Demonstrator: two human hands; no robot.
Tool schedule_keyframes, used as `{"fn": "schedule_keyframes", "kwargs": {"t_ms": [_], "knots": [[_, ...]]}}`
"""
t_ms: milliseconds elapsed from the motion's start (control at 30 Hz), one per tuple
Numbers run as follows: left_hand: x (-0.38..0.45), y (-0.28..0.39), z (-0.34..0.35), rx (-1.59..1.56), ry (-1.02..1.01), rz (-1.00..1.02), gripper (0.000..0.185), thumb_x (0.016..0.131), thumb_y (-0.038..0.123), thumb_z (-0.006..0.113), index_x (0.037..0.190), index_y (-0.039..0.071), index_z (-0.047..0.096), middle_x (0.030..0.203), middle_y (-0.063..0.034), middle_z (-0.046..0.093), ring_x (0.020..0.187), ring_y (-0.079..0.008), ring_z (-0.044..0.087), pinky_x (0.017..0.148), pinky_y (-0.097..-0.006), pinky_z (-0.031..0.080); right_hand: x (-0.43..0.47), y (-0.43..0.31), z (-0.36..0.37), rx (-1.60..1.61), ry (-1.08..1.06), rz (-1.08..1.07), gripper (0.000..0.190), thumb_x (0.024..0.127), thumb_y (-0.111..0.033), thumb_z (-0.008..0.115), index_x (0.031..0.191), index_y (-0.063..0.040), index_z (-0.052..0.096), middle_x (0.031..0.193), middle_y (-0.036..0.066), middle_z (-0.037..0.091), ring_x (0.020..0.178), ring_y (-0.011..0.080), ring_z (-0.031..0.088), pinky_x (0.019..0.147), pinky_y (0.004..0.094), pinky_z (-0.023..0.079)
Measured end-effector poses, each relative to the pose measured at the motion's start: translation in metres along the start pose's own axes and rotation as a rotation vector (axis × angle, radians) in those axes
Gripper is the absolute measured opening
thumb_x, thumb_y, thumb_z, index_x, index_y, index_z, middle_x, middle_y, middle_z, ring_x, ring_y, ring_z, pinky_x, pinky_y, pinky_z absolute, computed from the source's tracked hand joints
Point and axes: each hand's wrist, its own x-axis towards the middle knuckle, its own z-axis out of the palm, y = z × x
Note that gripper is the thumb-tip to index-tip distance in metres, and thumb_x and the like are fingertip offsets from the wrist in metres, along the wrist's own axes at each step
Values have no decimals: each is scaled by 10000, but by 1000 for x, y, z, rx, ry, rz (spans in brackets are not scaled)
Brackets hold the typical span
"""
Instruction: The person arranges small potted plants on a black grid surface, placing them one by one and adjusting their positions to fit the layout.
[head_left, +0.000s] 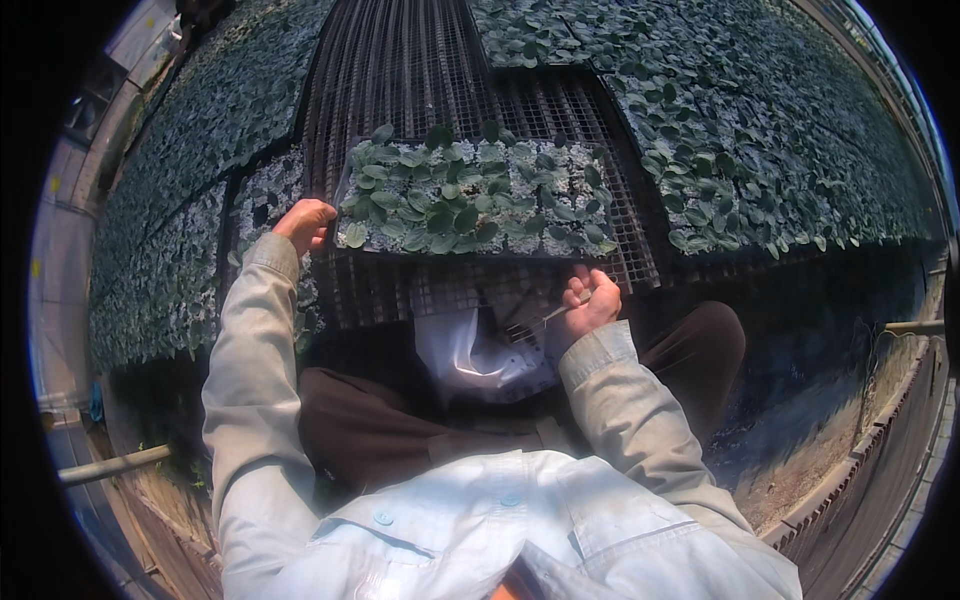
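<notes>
In front of me, a dark plug tray of broad-leaved seedlings lies across black mesh trays. Its cells hold pale, granular potting mix, showing more at the right side. My left hand pinches the tray's left edge between thumb and fingers. Close to the tray's lower right edge, my right hand is closed around the light handle of a small tool; the tool's far end is dark and hard to make out. Whether the right fingertips also touch the tray cannot be told.
Dense seedling trays spread on the right and more seedling trays on the left. Stacked black mesh trays run away between them. A white sheet or bag lies between my knees. A pole juts in at lower left.
</notes>
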Motion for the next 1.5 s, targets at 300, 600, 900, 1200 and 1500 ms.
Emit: {"fn": "schedule_keyframes", "kwargs": {"t_ms": [300,600,900,1200,1500], "knots": [[-91,-105,63,-503,-132,11,36,911,113,571,889,90,587,867,-56,640,782,-179,652,682,-362,576,16,-8,-4,-211,-118,-65,195,938,-166,502,1096,-53,495,1112,180,641,563,110,456,419,232,336],[-153,-146,223,-1092,-152,-53,210,948,99,485,1045,-59,582,1046,-173,659,976,-283,646,928,-455,526,9,-10,-17,-488,-98,-90,122,886,-155,554,999,-110,561,892,106,669,486,70,420,379,237,307],[-159,-127,340,-1177,-367,-41,149,933,88,559,1024,-22,601,1060,-156,666,1066,-306,633,1016,-487,478,33,-30,-50,-663,-104,-374,44,831,-67,634,844,-25,624,770,57,675,613,95,574,562,240,468],[-146,-129,341,-1062,-244,-210,195,943,66,544,1113,-18,497,1224,-246,571,1150,-408,580,1011,-553,465,28,-55,-36,-749,-42,-581,43,818,-64,621,833,-24,624,747,-2,626,631,65,533,593,219,450],[-126,-147,268,-1348,123,-147,266,982,163,467,1184,-8,485,1250,-184,573,1194,-363,547,1065,-527,387,80,-138,95,-1165,-181,-932,216,793,-188,615,881,-2,678,836,118,702,780,179,661,739,301,515]]}}
